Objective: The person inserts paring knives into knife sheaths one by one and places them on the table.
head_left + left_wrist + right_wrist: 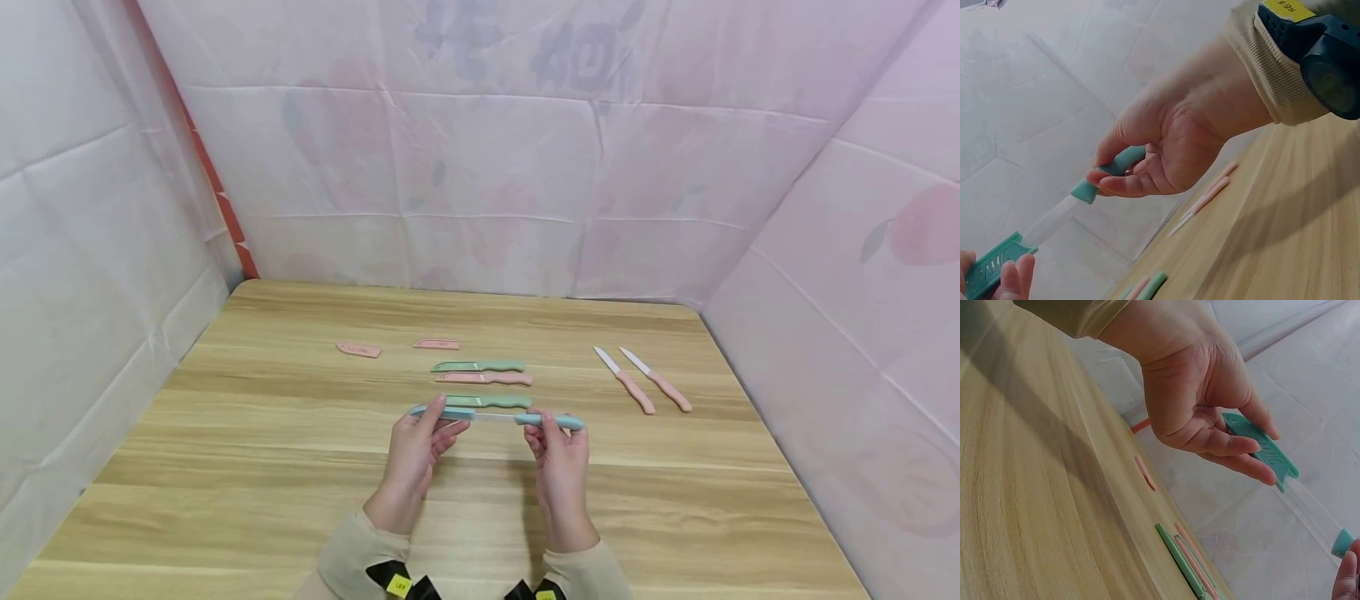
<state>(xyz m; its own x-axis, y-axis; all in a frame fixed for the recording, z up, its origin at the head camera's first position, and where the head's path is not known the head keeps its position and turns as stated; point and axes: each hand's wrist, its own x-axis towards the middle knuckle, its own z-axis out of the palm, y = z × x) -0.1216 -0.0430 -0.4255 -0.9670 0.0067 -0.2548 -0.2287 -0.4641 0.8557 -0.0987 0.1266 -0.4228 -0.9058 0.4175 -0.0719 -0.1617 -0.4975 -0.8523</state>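
Observation:
Above the table, a blue-green knife is held level between two hands. My left hand [408, 454] pinches its blue-green sheath [1263, 447], thumb on one face and fingers on the other. My right hand [561, 467] grips the handle [1116, 165] between thumb and fingers. Between the hands a length of pale blade [495, 417] shows, its tip end at the sheath's mouth. Just beyond lies a green sheathed knife [510, 402], partly covered by the left hand. Behind it are a pink sheathed knife [510, 378] and another green sheathed knife [502, 365], side by side.
Two loose pink sheaths, one at the left [360, 350] and one nearer the middle [437, 344], lie toward the back. On the right lie two unsheathed pink-handled knives [636, 392] [670, 392], blades pointing away. Printed cloth walls [480, 167] enclose the wooden table [247, 467].

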